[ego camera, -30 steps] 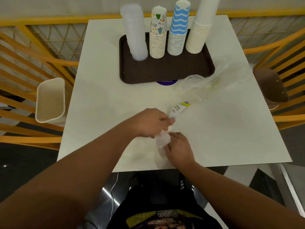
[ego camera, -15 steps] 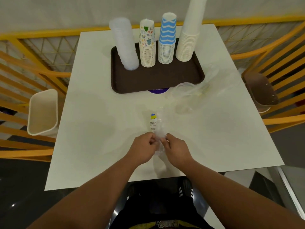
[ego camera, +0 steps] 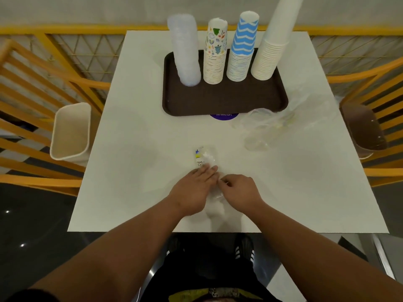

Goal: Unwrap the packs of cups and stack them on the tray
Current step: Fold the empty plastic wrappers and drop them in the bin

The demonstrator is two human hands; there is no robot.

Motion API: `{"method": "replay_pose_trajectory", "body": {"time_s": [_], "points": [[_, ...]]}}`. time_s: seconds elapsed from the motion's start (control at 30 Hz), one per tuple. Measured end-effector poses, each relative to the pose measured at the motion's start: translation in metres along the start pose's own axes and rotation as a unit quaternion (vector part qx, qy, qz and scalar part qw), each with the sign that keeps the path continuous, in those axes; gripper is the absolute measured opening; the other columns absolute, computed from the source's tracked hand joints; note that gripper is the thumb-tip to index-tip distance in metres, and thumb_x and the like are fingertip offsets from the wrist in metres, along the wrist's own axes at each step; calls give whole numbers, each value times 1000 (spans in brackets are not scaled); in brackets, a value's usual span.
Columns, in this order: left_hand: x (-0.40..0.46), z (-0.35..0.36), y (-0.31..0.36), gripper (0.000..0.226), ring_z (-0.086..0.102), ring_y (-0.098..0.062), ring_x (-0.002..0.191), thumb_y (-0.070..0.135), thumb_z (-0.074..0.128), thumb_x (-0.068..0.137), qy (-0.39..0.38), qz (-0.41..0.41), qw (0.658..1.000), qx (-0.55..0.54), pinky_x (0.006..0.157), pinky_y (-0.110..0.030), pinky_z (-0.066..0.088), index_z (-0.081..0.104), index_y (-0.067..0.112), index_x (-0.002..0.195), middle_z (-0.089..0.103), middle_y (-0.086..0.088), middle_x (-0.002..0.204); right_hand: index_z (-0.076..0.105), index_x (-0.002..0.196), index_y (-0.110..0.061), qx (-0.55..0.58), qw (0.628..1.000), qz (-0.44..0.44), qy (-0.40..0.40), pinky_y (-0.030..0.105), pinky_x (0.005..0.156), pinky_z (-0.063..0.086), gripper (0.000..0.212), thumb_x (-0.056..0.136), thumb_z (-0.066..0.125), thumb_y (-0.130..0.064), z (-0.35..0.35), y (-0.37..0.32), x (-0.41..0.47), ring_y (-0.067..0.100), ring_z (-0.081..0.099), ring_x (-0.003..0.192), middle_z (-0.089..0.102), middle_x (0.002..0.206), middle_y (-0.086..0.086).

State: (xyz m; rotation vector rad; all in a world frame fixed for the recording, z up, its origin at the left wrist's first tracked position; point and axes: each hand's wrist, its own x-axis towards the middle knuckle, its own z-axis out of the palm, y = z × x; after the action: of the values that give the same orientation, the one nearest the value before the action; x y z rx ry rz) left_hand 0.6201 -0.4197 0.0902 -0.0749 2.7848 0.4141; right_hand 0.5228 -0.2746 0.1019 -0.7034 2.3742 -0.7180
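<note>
Left hand (ego camera: 194,188) flat, fingers straight, pressing the empty clear wrapper (ego camera: 206,159) near the white table's (ego camera: 130,149) front edge; right hand (ego camera: 238,189) pinches it. We'd flatten outward, squeezing air out. Four cup stacks (ego camera: 214,62) already on the tray (ego camera: 218,101).

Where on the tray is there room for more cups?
The brown tray is bare along its whole near half, in front of the four stacks. The far half is crowded: clear cups, patterned cups, blue zigzag cups and plain white cups stand side by side. Loose wrappers crowd the near right corner.
</note>
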Motion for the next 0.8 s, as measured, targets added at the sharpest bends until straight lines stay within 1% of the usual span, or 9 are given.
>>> {"method": "replay_pose_trajectory", "body": {"time_s": [0.07,0.13,0.17,0.4,0.47,0.53,0.67,0.73,0.8], "points": [[-1,3,-7,69,-6,-12,151,2,34,94,10,18,1000,-2,122,-27,-1,9,20,156,-1,5,164,69,108,-21,14,996,-88,11,5,74,37,28,87,52,-24,-7,15,-6,3,58,81,66,101,-5],[-2,6,-13,67,0,-11,151,0,34,94,41,28,998,-36,121,-25,1,17,20,155,6,6,163,61,126,-21,-62,971,-231,-9,14,94,35,49,78,53,-17,-9,33,-7,12,54,104,56,128,2],[-2,7,-16,65,3,-11,151,0,35,94,54,33,997,-52,121,-24,2,21,20,154,10,6,162,60,129,-21,-107,951,-290,-15,19,96,35,53,77,57,-14,-9,38,-6,17,52,106,54,132,4],[-4,8,-31,50,23,-23,147,4,40,97,103,36,992,-69,121,-33,19,46,17,145,29,-5,159,71,106,-19,-210,886,-412,29,26,83,45,30,89,49,-28,-1,30,12,21,57,87,65,116,4],[-7,15,-35,50,38,-31,140,9,32,93,115,36,991,-56,117,-43,30,55,12,137,47,-11,147,69,105,-14,-173,905,-388,3,22,83,40,28,90,48,-25,-2,24,14,20,58,86,68,110,3],[-8,19,-35,50,46,-34,134,9,32,90,132,42,989,-44,114,-44,32,61,7,130,56,-12,138,65,107,-12,-109,947,-303,-21,24,77,39,25,93,48,-25,-5,11,16,21,58,82,69,98,3],[-9,18,-32,26,51,-36,128,-1,54,86,193,46,976,-88,116,-28,27,70,1,106,69,-11,115,49,88,-18,-27,988,-150,-15,36,61,41,13,99,46,-26,-3,-14,31,18,49,58,53,62,-1],[-9,14,-30,29,46,-29,132,1,52,90,193,8,967,-163,115,-21,21,67,4,115,65,-8,123,47,85,-20,-21,995,-98,2,38,61,44,17,99,43,-28,-1,-22,41,20,50,61,53,62,0],[-9,10,-27,26,47,-22,128,4,50,94,199,-44,948,-247,105,-14,28,64,8,116,62,-6,124,48,85,-22,-22,998,-55,9,38,63,47,18,99,41,-31,0,-26,51,21,54,65,55,66,-1]]}}
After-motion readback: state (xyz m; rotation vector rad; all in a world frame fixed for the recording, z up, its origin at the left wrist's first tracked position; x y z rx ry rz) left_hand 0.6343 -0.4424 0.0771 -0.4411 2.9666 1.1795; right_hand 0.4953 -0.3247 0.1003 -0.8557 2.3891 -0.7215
